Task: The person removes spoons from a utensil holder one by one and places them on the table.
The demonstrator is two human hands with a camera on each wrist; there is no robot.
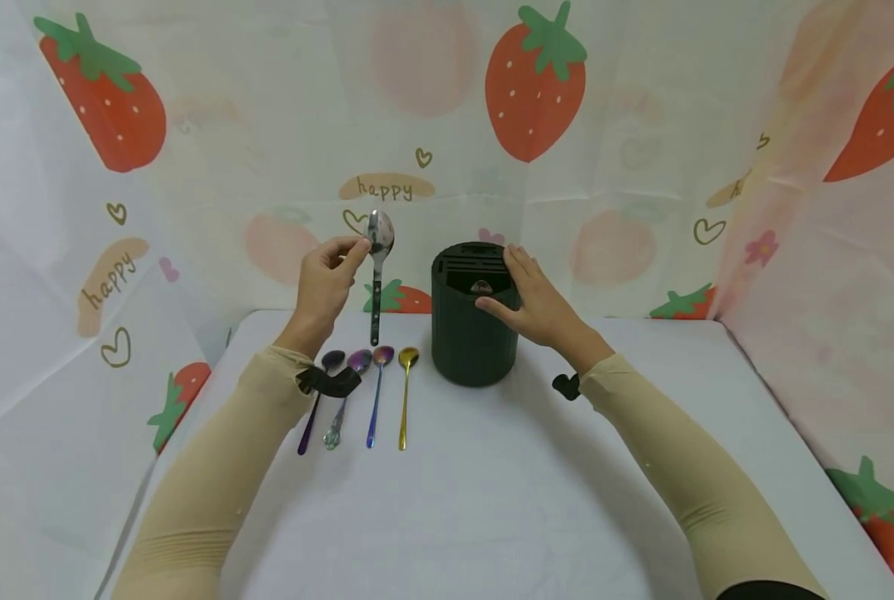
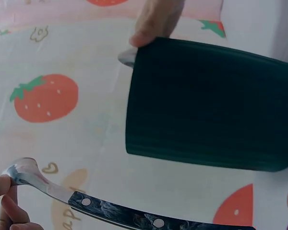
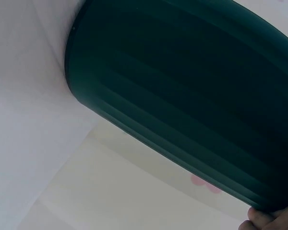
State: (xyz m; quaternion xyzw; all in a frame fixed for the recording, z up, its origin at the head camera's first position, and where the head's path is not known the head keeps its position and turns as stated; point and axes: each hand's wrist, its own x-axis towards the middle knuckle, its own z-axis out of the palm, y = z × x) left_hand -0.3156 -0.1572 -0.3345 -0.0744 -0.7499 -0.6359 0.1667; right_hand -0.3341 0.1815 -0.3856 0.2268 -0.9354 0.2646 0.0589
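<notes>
In the head view my left hand [image 1: 327, 279] pinches a metal spoon [image 1: 376, 275] near its bowl, and the dark marbled handle hangs straight down. The left wrist view shows the rivets on that spoon's handle [image 2: 153, 221]. To its right a dark green utensil holder [image 1: 473, 342] with a slotted top stands upright on the table. My right hand [image 1: 540, 304] holds the holder's upper right rim, thumb across the front and fingers on the top edge. A spoon bowl [image 1: 481, 287] shows in the holder's front opening; the rest of that spoon is hidden.
Several spoons lie in a row left of the holder: a dark purple spoon [image 1: 310, 423], an ornate-handled spoon [image 1: 333, 433], a blue-purple spoon [image 1: 376, 406] and a gold spoon [image 1: 405, 402]. A strawberry-print cloth [image 1: 447, 158] hangs behind the white table [image 1: 447, 517].
</notes>
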